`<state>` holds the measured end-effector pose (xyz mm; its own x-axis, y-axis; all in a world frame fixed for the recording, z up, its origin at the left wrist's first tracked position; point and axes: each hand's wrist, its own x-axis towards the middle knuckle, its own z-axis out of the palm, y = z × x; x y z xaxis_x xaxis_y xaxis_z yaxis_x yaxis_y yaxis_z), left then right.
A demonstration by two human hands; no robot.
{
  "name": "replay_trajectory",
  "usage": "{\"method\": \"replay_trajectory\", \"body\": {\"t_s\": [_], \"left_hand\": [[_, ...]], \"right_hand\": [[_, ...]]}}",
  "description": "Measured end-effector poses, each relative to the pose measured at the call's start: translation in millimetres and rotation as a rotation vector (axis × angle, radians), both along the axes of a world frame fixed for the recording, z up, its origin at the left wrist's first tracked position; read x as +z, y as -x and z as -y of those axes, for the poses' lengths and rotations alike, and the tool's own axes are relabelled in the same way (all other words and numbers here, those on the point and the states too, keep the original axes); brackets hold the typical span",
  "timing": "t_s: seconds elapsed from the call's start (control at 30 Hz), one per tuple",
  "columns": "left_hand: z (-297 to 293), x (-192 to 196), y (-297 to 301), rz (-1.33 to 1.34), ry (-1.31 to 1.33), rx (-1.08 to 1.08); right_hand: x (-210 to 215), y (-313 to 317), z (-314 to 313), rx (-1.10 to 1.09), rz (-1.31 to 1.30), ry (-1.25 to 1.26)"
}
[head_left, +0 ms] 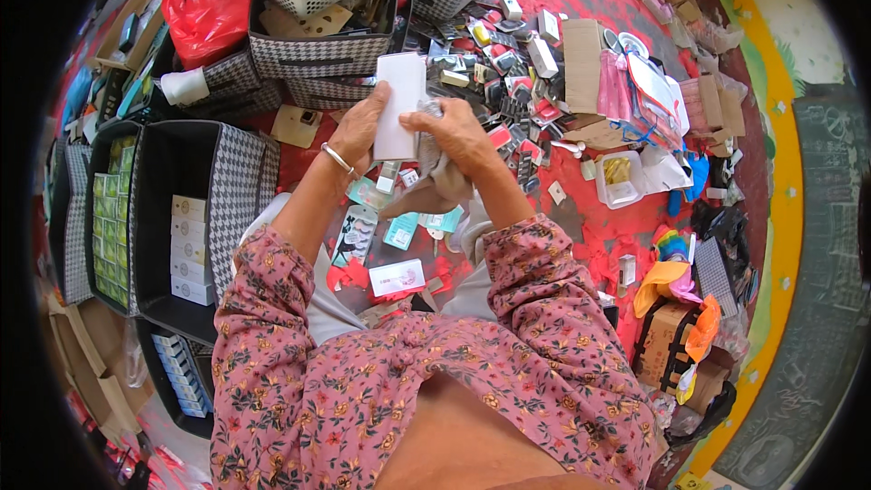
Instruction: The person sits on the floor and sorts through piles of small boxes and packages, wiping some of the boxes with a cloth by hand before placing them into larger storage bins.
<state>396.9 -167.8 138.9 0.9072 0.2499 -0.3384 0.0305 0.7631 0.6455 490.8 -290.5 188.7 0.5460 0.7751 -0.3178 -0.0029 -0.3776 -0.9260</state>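
A long white box (397, 113) is held upright in front of me. My left hand (359, 129), with a bangle at the wrist, grips its left side. My right hand (461, 136) is closed on a greyish-beige cloth (435, 183) that hangs below it, and its thumb presses the box's right edge. Beneath my hands lie a light card with dark lash-like shapes (355, 236), a teal packet (401, 230) and a white box with a pink print (397, 278). The cloth hides part of what lies under it.
Houndstooth storage boxes stand at the left, one holding white cartons (189, 249) and green packs (112, 227). A red plastic bag (213, 4) sits behind them. Many small packages (517, 73) cover the red floor ahead. A clear tub (621, 179) and cardboard box (665, 345) are right.
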Motion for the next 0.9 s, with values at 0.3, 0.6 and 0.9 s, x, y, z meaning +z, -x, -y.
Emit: {"method": "replay_trajectory", "body": {"t_s": [0.3,0.6,0.9], "left_hand": [[7.5,2.5,-8.1,-0.142,0.183,0.093],[20.5,13.7,-9.2,0.057,0.349,-0.176],[21.9,23.8,4.5,0.0,0.235,-0.327]], "right_hand": [[33.4,-49.8,18.1,-0.692,0.366,-0.532],[10.7,-9.6,1.8,0.03,0.928,-0.543],[-28.8,-112.1,29.9,-0.752,0.915,-0.206]]}}
